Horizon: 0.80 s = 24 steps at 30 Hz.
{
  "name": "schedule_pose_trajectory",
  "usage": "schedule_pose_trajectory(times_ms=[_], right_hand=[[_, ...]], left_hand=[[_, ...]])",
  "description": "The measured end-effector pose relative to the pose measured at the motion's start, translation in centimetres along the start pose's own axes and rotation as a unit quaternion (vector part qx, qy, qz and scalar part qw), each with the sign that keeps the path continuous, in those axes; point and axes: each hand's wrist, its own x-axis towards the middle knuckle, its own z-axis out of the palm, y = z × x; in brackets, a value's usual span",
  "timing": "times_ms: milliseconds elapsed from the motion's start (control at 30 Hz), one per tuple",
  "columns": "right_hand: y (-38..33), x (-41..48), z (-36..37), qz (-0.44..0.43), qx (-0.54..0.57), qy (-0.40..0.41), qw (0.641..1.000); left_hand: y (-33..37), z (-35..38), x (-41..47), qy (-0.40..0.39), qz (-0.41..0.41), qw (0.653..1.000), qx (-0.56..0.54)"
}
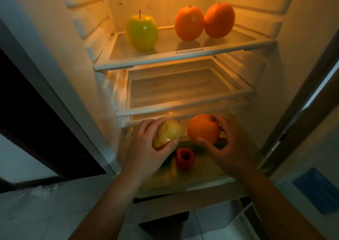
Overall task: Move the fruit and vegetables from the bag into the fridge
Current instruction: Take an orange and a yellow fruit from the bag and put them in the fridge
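Holding pear [167, 133] in left grip [146, 148], orange [202, 128] in right grip [229, 144], my fingers curled round each; best lowered gently beside pepper [184, 159], not dropped.

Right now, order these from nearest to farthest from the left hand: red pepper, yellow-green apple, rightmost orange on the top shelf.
1. Red pepper, down low, beside the left hand.
2. Yellow-green apple, top shelf, left.
3. Rightmost orange, top shelf, right.
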Motion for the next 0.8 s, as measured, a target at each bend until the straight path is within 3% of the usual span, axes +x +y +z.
schedule_pose_trajectory(times_ms=[333,667,800], right_hand=[[4.4,-1.9,-0.7,0.070,-0.009,-0.040,0.997],[7.6,-1.8,0.6,0.131,0.013,-0.058,0.990],[8.7,-1.7,2.1,0.143,0.001,-0.059,0.988]], left_hand=[[-8.0,7.3,-3.1,-0.241,-0.117,0.962,0.059],[-9.7,9.7,-2.3,-0.233,-0.139,0.961,0.062],[-9.9,10.2,-2.4,-0.269,-0.133,0.950,0.083]])
